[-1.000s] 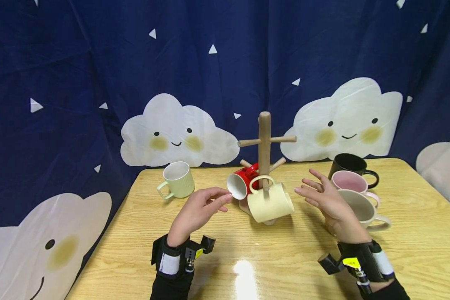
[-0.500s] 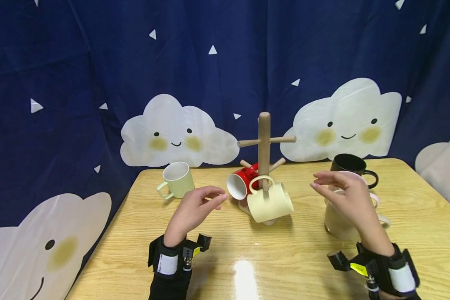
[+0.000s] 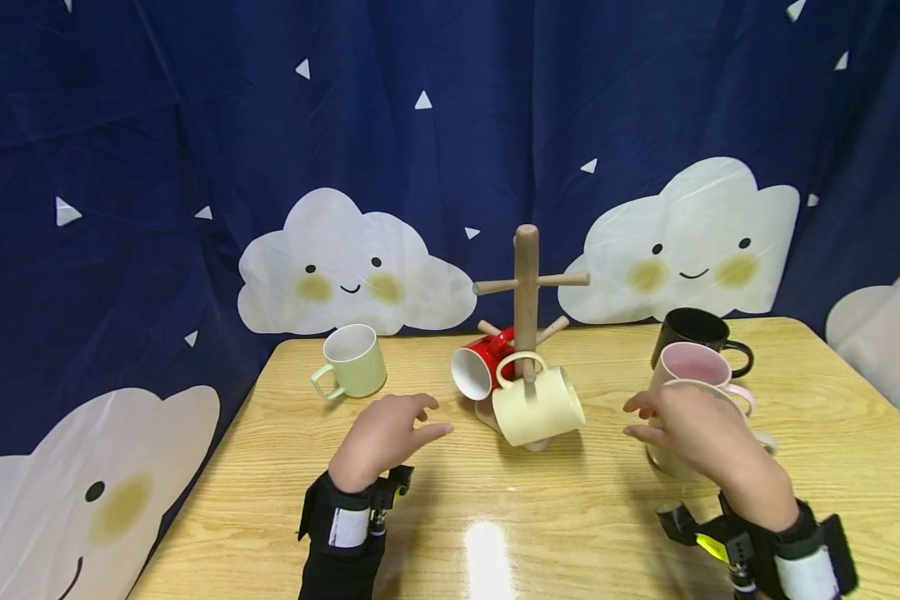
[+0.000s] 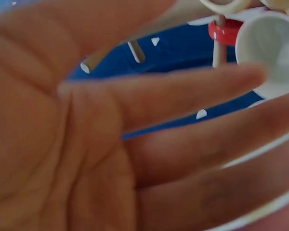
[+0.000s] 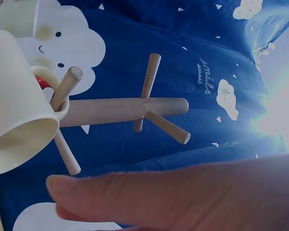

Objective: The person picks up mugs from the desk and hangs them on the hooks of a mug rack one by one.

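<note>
left of mug rack [image 3: 526,283]: noted green mug [image 3: 360,371], upright, white inside. nearer mug rack, left hand [image 3: 381,437], thumb and fingers parted. hung on lower pegs of mug rack: red mug [image 3: 483,365], white inside, then cream mug [image 3: 536,408], tipped sideways; saw into its mouth only from right wrist. right of mug rack: right hand [image 3: 708,433], thumb and fingers apart, overlapping beige mug [image 3: 671,463]; cannot tell whether touching. beyond, in head view only: pink mug [image 3: 693,362], pink inside, and black mug [image 3: 690,325].
</note>
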